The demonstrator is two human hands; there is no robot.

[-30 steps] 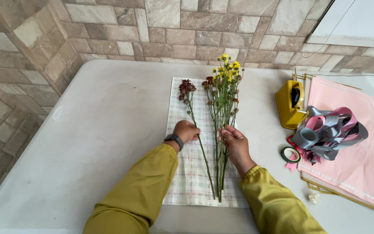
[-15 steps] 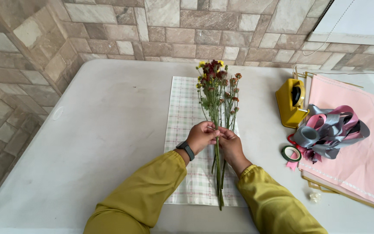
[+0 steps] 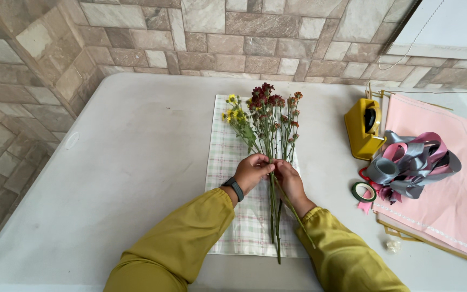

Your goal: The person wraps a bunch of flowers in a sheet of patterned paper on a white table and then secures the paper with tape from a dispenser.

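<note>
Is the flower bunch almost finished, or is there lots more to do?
About halfway, it seems. Done: the flower stems are gathered into one bunch on the checked wrapping sheet. In hand: the left hand and right hand grip the stems together. Left: the sheet lies flat, not wrapped, and the ribbons and green tape roll sit untouched beside it.
</note>
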